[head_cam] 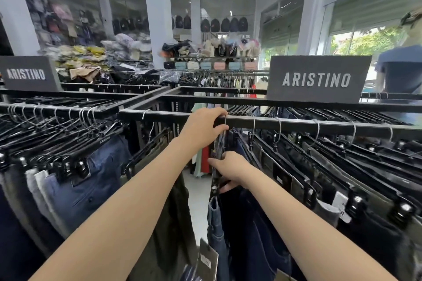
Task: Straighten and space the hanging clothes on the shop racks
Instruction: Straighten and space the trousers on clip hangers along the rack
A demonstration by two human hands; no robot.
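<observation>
At frame centre, the left hand curled round the black metal rail; the right hand gripped a black clip hanger.

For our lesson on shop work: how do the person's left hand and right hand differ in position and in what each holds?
The left hand is higher, up at the black rail; the right hand is lower, below it. The left hand curls round the rail beside a hanger hook; the right hand grips a black hanger carrying dark trousers. Both are bare, with fingers curled round something.
</observation>
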